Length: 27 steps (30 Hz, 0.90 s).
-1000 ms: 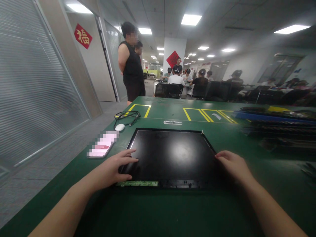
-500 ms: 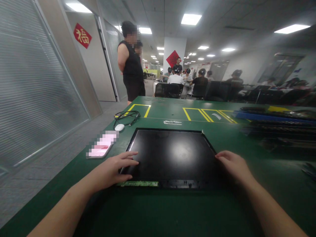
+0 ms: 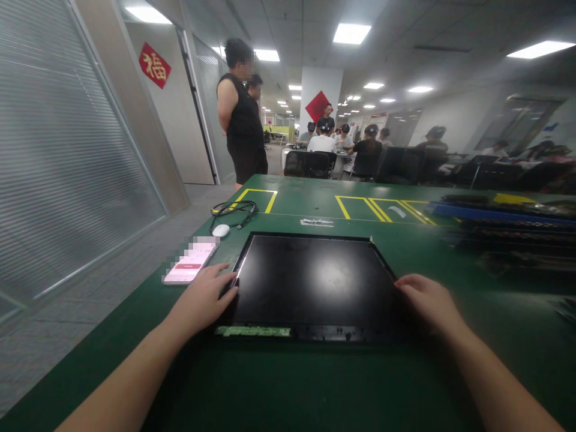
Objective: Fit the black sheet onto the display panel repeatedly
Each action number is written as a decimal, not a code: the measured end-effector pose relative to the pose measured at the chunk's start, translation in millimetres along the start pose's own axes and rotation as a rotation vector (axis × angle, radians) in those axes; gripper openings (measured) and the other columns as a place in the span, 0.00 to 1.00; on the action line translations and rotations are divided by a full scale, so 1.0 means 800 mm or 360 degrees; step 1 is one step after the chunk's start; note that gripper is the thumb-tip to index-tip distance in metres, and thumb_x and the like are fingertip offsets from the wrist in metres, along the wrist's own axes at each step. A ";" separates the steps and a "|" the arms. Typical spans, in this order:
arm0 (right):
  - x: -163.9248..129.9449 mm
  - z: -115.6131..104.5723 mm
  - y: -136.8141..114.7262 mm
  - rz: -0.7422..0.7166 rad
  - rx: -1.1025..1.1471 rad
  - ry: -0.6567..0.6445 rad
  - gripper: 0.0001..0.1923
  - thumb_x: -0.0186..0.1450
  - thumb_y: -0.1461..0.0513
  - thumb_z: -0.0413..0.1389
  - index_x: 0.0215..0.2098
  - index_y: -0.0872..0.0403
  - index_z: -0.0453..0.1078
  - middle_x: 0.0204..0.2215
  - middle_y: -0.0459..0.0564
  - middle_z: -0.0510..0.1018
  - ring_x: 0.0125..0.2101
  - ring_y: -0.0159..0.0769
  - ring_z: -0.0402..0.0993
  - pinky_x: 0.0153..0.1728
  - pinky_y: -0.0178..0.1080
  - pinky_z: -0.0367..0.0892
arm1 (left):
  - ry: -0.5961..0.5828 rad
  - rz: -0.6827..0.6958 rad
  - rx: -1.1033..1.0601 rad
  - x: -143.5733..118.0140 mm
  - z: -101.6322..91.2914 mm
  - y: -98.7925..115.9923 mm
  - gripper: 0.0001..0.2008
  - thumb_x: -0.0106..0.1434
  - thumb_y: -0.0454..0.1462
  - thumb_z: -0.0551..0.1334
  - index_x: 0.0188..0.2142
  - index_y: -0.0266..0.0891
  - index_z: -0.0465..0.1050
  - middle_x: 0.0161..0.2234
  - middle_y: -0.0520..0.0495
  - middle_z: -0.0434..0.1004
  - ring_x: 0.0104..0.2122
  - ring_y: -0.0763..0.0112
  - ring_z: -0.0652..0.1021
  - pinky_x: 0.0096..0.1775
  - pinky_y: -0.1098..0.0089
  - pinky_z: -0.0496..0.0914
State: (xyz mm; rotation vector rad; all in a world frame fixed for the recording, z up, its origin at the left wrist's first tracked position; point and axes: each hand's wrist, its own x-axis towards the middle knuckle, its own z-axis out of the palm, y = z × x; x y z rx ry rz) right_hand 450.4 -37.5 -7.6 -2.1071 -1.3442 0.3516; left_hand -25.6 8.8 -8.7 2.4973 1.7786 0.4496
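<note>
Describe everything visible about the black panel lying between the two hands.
The black panel is a flat, glossy rectangle with a thin dark frame, lying face up and level on the green table. Ceiling light reflects off its middle. A narrow green circuit strip runs along the left part of its near edge. The left hand rests at its left edge and the right hand at its right edge.

One black display panel (image 3: 312, 282) on one green table (image 3: 288, 384); two hands, left (image 3: 202, 300) and right (image 3: 427, 303); one phone (image 3: 191, 264); one white mouse (image 3: 221, 230); one coiled cable (image 3: 234, 210); two red diamond signs (image 3: 153, 65)
</note>
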 end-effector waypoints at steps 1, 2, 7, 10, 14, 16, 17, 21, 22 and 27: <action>0.000 0.000 0.000 0.0003 0.0004 -0.0001 0.13 0.52 0.55 0.53 0.28 0.49 0.78 0.29 0.48 0.83 0.33 0.42 0.77 0.35 0.40 0.66 | 0.0001 -0.0006 0.0001 0.000 0.001 -0.002 0.23 0.63 0.46 0.55 0.49 0.36 0.79 0.56 0.32 0.73 0.56 0.43 0.71 0.57 0.48 0.64; 0.000 0.000 0.000 0.0005 0.0010 -0.0005 0.13 0.52 0.55 0.53 0.28 0.49 0.78 0.30 0.48 0.83 0.33 0.42 0.77 0.35 0.40 0.66 | -0.0006 -0.0007 -0.0003 0.000 0.002 -0.002 0.23 0.62 0.46 0.56 0.49 0.36 0.79 0.56 0.32 0.73 0.56 0.43 0.71 0.57 0.48 0.64; -0.001 -0.001 -0.002 0.0027 0.0025 -0.0048 0.14 0.53 0.54 0.53 0.29 0.49 0.78 0.30 0.48 0.83 0.35 0.43 0.77 0.37 0.40 0.66 | -0.0061 0.0000 -0.0084 -0.002 -0.004 0.004 0.28 0.59 0.51 0.59 0.52 0.36 0.77 0.59 0.31 0.70 0.57 0.43 0.70 0.57 0.48 0.64; -0.001 0.000 -0.002 0.0044 0.0048 -0.0041 0.13 0.53 0.54 0.53 0.29 0.49 0.77 0.31 0.48 0.83 0.35 0.43 0.77 0.37 0.41 0.66 | -0.0117 -0.0089 -0.0159 -0.003 -0.008 0.007 0.31 0.57 0.54 0.60 0.53 0.37 0.75 0.59 0.34 0.71 0.56 0.44 0.72 0.56 0.50 0.65; 0.000 0.000 -0.004 0.0081 0.0124 -0.0068 0.12 0.51 0.57 0.53 0.28 0.49 0.77 0.31 0.48 0.82 0.34 0.42 0.77 0.36 0.40 0.67 | -0.0176 -0.0101 -0.0209 -0.003 -0.010 0.009 0.29 0.58 0.52 0.60 0.54 0.40 0.75 0.53 0.39 0.78 0.52 0.48 0.76 0.53 0.54 0.69; -0.001 0.000 -0.005 0.0089 0.0156 -0.0091 0.11 0.50 0.59 0.53 0.28 0.49 0.77 0.30 0.48 0.82 0.32 0.42 0.77 0.35 0.40 0.67 | -0.0165 -0.0092 -0.0194 -0.003 -0.010 0.010 0.27 0.58 0.51 0.60 0.53 0.41 0.75 0.52 0.40 0.79 0.51 0.49 0.77 0.51 0.55 0.70; -0.001 0.001 -0.005 0.0090 0.0176 -0.0103 0.11 0.49 0.60 0.53 0.28 0.50 0.77 0.30 0.48 0.82 0.32 0.41 0.77 0.35 0.40 0.67 | -0.0159 -0.0091 -0.0184 -0.003 -0.010 0.010 0.27 0.58 0.50 0.60 0.53 0.41 0.75 0.52 0.40 0.79 0.51 0.49 0.77 0.51 0.55 0.70; -0.001 0.005 -0.003 0.0061 0.0180 -0.0137 0.14 0.47 0.64 0.51 0.28 0.50 0.76 0.32 0.49 0.82 0.34 0.41 0.77 0.38 0.40 0.66 | -0.0154 -0.0075 -0.0155 -0.003 -0.011 0.014 0.26 0.59 0.49 0.60 0.53 0.40 0.75 0.52 0.40 0.79 0.51 0.50 0.77 0.51 0.56 0.70; -0.001 0.007 -0.002 0.0051 0.0159 -0.0147 0.14 0.48 0.64 0.51 0.28 0.50 0.76 0.32 0.48 0.82 0.34 0.41 0.77 0.38 0.40 0.66 | -0.0159 -0.0063 -0.0151 -0.004 -0.012 0.015 0.26 0.60 0.49 0.60 0.53 0.40 0.75 0.52 0.40 0.78 0.51 0.50 0.77 0.51 0.55 0.70; -0.001 0.010 -0.002 0.0047 0.0116 -0.0235 0.13 0.50 0.64 0.50 0.29 0.50 0.75 0.29 0.49 0.81 0.26 0.40 0.73 0.30 0.40 0.64 | -0.0189 -0.0006 -0.0166 -0.009 -0.017 0.018 0.27 0.62 0.48 0.58 0.55 0.35 0.73 0.53 0.39 0.77 0.52 0.52 0.76 0.52 0.57 0.69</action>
